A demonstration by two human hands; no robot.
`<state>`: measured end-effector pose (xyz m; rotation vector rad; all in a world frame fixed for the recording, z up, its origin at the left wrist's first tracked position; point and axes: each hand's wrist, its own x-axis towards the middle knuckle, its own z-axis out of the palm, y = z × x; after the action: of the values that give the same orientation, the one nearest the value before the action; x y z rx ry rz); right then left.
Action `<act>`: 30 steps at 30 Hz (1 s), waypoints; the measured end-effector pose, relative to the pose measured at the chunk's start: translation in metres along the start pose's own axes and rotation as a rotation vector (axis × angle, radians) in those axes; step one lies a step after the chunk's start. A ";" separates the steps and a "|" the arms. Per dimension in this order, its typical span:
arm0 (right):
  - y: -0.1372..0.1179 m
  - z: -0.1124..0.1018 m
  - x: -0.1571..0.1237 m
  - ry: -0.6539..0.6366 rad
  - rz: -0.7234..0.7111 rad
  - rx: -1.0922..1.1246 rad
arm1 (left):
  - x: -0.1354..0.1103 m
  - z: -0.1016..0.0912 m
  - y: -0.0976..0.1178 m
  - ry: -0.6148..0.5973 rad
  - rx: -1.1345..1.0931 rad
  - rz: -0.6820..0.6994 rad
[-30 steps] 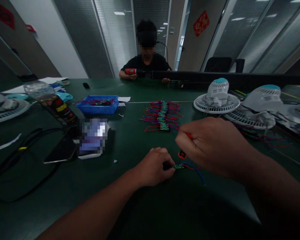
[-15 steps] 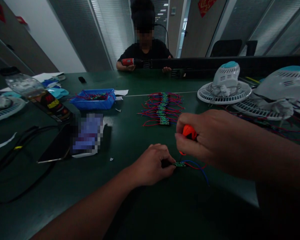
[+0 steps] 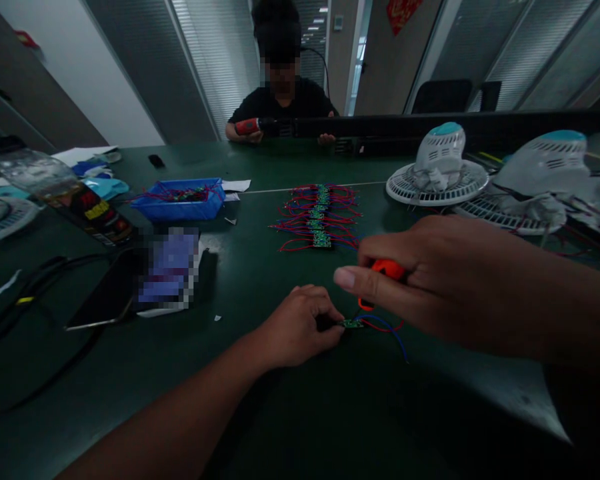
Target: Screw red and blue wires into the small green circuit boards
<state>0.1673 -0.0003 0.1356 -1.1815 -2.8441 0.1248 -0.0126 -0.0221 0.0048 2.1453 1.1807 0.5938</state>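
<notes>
My left hand (image 3: 303,327) pinches the left end of a small green circuit board (image 3: 353,324) against the table. Red and blue wires (image 3: 393,331) trail from the board's right side. Above it, my right hand (image 3: 405,283) is closed around the orange and black handle of a screwdriver (image 3: 387,269), thumb stretched along it. The tool's thin shaft points down toward the board; whether its tip touches cannot be made out. Just beyond my hands lies a row of several wired circuit boards (image 3: 322,238), their red and blue leads spreading to both sides.
A blue bin (image 3: 180,208) of wired boards stands back left. Nearer are a phone (image 3: 103,290), a tilted drink bottle (image 3: 75,200) and black cables (image 3: 10,333). White fan housings (image 3: 440,163) sit at right. Across the table, a person (image 3: 283,100) holds a red tool (image 3: 247,126).
My right hand has turned about the screwdriver, its thumb now reaching further left. My left hand keeps its pinch on the board. The whole view has shifted slightly.
</notes>
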 end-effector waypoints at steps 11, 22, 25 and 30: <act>0.018 0.008 0.008 0.023 -0.019 -0.125 | 0.001 -0.002 0.001 -0.020 0.028 0.012; 0.016 0.000 0.007 -0.060 -0.078 -0.040 | 0.001 -0.001 0.000 -0.013 0.018 0.004; 0.008 -0.004 0.008 -0.096 -0.067 -0.022 | 0.001 -0.001 -0.001 -0.013 0.025 0.009; 0.000 -0.006 0.007 -0.091 -0.054 0.010 | 0.001 0.000 -0.002 0.004 0.012 0.017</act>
<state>0.1629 0.0051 0.1415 -1.1235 -2.9472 0.1955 -0.0133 -0.0203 0.0029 2.1671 1.1721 0.5998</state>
